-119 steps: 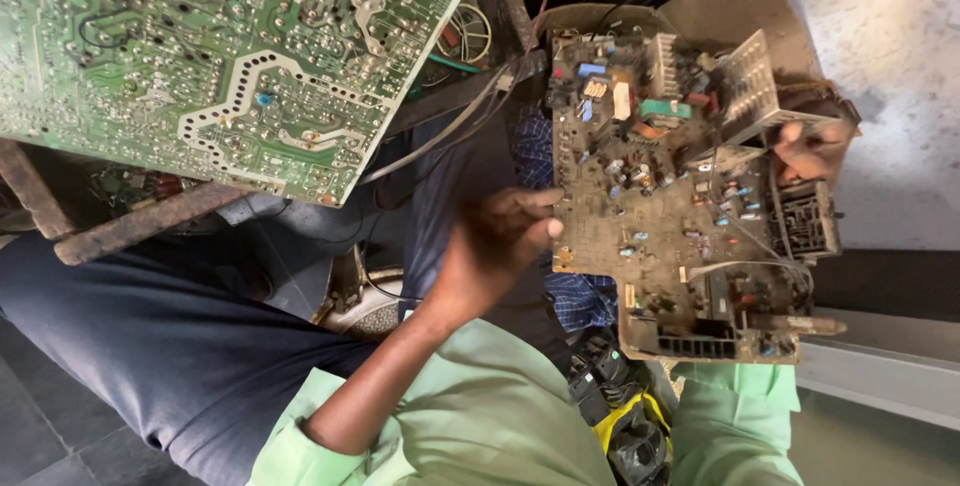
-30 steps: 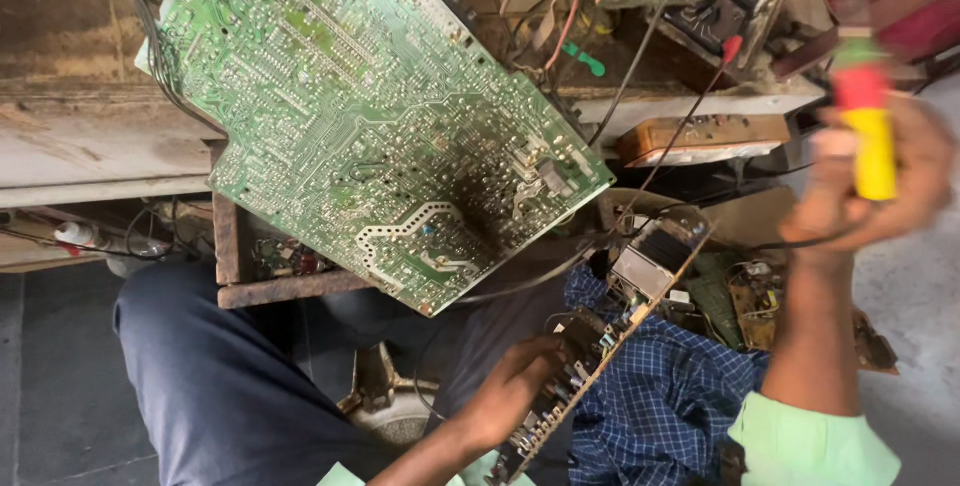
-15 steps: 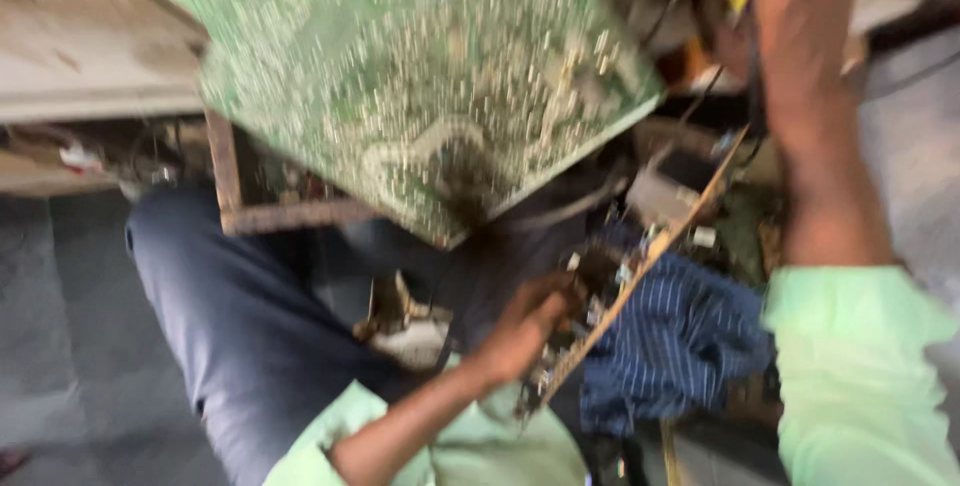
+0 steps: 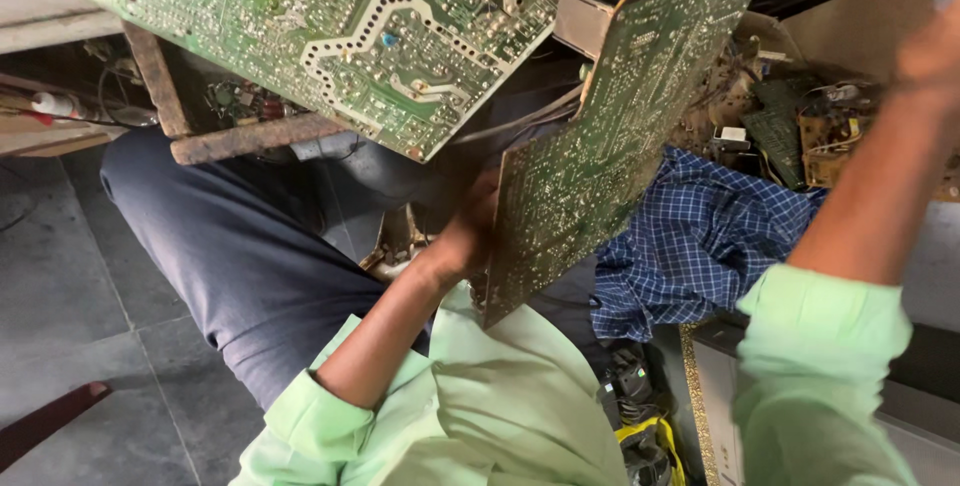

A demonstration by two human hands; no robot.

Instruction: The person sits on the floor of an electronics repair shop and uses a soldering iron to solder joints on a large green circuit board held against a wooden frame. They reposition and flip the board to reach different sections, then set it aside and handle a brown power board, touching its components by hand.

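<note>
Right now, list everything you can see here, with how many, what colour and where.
Large circuit board: one, green, solder side showing, top left, over a rusty frame.
Smaller circuit board: one, green, centre, tilted, gripped at its left edge by the left hand.
Rusty metal frame: one, brown, under the large board.
Checked cloth: one, blue and white, right of centre.
Loose electronic parts: several, brown and green, upper right.
Yellow and black item: one, bottom centre, too unclear to name.
Floor: grey tiles, left.
Trousers: dark blue, left of centre.
Sleeves: two, light green.
Left hand: holds the smaller board.
Right hand: raised at the right edge, mostly out of view.
</note>
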